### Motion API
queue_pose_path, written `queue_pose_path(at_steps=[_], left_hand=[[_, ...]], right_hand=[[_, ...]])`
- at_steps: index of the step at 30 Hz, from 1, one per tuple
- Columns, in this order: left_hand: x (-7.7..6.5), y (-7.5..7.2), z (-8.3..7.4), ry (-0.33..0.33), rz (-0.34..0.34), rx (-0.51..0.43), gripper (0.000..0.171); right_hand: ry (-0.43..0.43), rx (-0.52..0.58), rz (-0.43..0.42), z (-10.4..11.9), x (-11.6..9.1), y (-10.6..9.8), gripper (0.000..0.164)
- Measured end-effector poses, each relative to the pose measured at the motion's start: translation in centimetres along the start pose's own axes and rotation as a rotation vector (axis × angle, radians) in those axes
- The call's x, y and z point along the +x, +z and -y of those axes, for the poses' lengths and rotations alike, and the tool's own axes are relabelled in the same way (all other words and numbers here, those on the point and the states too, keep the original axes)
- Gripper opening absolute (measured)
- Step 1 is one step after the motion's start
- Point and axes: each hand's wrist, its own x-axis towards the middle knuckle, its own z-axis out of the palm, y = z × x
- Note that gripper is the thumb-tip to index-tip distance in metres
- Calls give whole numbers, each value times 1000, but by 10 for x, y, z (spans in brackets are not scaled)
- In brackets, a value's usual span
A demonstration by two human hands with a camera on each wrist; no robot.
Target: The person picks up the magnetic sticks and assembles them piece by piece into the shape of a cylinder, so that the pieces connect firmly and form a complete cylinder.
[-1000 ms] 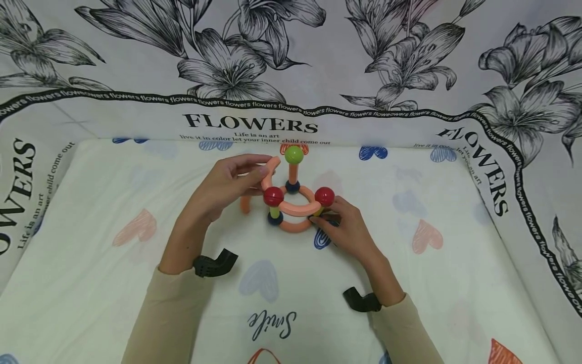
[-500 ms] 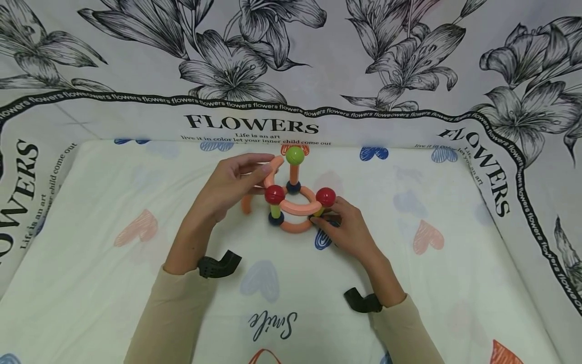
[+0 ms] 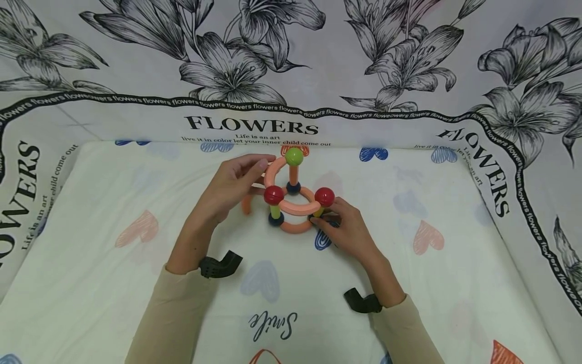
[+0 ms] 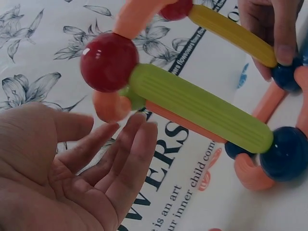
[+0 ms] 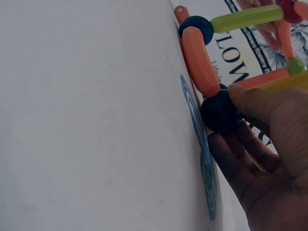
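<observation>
A magnetic rod-and-ball frame (image 3: 297, 208) stands on the cloth, with orange curved rods at its bottom and top. Its upper corners are two red balls (image 3: 325, 197) and a light green ball (image 3: 294, 156); the lower ones are dark blue. My left hand (image 3: 234, 182) is beside the upper-left curved orange rod (image 3: 270, 174), which spans from a red ball to the green one. In the left wrist view its fingers are relaxed and apart from the frame. My right hand (image 3: 345, 225) pinches the near-right dark blue ball (image 5: 221, 113) between thumb and fingers.
Another curved orange rod (image 3: 246, 205) lies on the cloth, partly hidden behind my left hand. The white cloth (image 3: 182, 313) has printed hearts and lettering. Beyond it lies a flower-printed cloth (image 3: 327, 65) with a black border.
The upper-left curved orange rod has swung over to meet the green ball. My left fingers have let go of it. The right hand keeps its hold.
</observation>
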Motion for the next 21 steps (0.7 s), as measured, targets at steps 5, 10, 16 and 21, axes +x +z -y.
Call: queue_pose_path(at_steps=[5, 10, 16, 21], left_hand=[[6, 5, 14, 16, -79, 141, 37], [10, 12, 28, 44, -82, 377, 39], [14, 21, 40, 3, 1, 535, 44], [17, 26, 44, 29, 46, 552, 42]], right_hand=[[5, 13, 1, 1, -1, 0, 35], [9, 18, 1, 2, -1, 1, 33], [16, 8, -4, 4, 0, 2, 32], [28, -11, -13, 5, 0, 0, 30]])
